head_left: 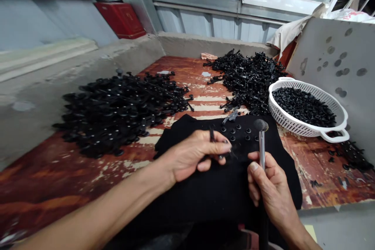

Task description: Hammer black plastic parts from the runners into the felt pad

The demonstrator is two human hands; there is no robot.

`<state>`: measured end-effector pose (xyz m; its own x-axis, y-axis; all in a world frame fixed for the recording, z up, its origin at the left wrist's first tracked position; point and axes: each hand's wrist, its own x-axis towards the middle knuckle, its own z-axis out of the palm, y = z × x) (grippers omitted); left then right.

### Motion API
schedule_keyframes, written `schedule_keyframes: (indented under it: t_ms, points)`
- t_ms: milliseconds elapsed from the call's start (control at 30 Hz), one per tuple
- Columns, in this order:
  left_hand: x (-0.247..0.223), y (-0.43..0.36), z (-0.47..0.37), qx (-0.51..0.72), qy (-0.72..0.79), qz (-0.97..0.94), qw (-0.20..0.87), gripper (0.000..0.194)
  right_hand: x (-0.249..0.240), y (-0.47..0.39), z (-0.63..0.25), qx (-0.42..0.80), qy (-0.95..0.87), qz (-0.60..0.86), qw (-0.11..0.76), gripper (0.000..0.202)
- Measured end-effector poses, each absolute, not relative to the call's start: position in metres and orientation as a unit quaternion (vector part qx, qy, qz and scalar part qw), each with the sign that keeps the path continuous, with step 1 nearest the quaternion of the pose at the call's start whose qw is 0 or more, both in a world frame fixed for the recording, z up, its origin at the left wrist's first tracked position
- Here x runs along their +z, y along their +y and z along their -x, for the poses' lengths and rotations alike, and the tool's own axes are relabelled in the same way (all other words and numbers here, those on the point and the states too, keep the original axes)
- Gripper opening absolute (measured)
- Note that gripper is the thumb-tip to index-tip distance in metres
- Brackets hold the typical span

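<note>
left hand (pixel 196 152) mostly curled, thumb and fingers pinching a small black part (pixel 212 134), shape blurred. right hand (pixel 272 191) closed round the shaft of a hammer (pixel 262 143), head up. both over black cloth (pixel 211 199); small black studs (pixel 232 131) sit on it in loose rows just beyond. around that, bench (pixel 52 179), left heap (pixel 114 109), far heap (pixel 249 76), white basket (pixel 295 124) of black bits at right.
</note>
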<state>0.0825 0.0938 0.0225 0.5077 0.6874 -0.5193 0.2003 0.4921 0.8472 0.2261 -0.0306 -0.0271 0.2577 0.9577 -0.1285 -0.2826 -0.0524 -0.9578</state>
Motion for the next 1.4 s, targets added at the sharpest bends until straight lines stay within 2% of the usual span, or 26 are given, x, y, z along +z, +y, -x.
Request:
schedule_keyframes:
  t_ms: [167,1400]
  points:
    - [0.022,0.129,-0.078,0.250,0.527,-0.415,0.699,0.024,-0.027,-0.032,-0.226,0.514,-0.320,0.511,0.610,0.038]
    - [0.008,0.151,-0.076,0.229,0.562,-0.415,0.678,0.021,-0.021,-0.033,-0.225,0.525,-0.296,0.530,0.597,0.046]
